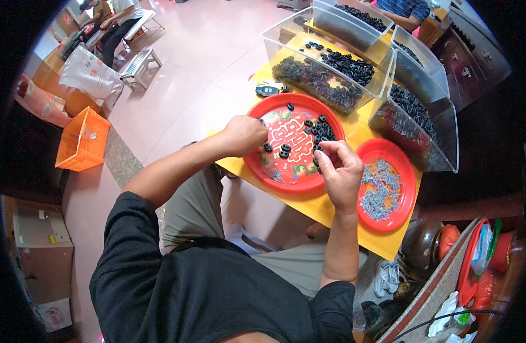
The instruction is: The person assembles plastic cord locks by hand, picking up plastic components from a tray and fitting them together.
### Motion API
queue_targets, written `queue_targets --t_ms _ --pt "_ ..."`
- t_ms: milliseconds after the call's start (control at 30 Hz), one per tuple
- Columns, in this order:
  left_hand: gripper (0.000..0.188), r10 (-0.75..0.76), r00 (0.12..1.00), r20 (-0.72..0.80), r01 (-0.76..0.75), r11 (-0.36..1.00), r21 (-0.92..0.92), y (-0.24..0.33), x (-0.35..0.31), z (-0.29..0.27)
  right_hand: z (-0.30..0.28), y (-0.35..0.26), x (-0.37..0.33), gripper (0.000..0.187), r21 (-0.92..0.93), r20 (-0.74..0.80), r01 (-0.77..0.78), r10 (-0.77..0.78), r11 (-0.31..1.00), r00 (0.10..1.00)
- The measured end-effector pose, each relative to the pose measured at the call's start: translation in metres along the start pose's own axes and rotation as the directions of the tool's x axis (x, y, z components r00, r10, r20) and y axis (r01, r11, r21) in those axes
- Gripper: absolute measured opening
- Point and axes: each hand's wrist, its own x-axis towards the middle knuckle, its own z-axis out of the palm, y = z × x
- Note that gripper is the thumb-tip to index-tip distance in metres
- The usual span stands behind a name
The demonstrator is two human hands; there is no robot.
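Observation:
A red round tray [256,167] with a yellow and green pattern lies before me on the yellow tabletop. Small black oval pieces with two holes [320,129] are heaped at its right side, and several more lie scattered in it. Over the tray's left rim, my left hand [246,136] is closed with its fingers curled down; whatever they hold is hidden. My right hand [343,171] pinches a small black oval piece [318,148] between thumb and forefinger above the tray's right edge. Near my right wrist, a smaller red plate [409,197] holds many small grey pin-like parts [381,191].
Clear plastic bins [354,94] filled with black pieces stand at the table's far and right sides. A small dark and yellow device [271,88] lies beyond the tray. On the floor at left are an orange crate [83,140] and a stool [140,68]. Other people sit farther off.

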Motion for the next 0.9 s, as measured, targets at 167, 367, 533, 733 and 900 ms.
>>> queue_targets --t_ms 167,367,533,733,900 --pt "0.017 0.002 0.996 0.086 -0.005 1.0 0.027 0.006 0.01 -0.009 -0.015 0.005 0.001 0.011 0.053 -0.089 -0.052 0.057 0.997 0.994" --pt "0.017 0.07 0.994 0.087 -0.069 0.998 -0.012 0.005 0.004 0.002 -0.028 0.005 0.005 0.009 0.052 -0.168 -0.084 0.092 0.995 0.982" --pt "0.015 0.072 0.989 0.128 -0.062 0.995 -0.075 0.016 0.0 -0.004 -0.029 0.006 0.005 0.009 0.051 -0.174 -0.067 0.075 0.996 0.982" --pt "0.014 -0.028 0.987 -0.157 -0.06 0.847 -0.529 0.021 0.014 -0.001 -0.032 0.006 0.005 0.009 -0.001 -0.195 -0.018 0.017 1.0 0.981" --pt "0.011 -0.013 0.878 -0.479 -0.19 0.909 -0.372 0.031 0.058 0.007 -0.033 0.008 0.006 0.009 0.008 -0.179 -0.027 0.028 1.0 0.983"
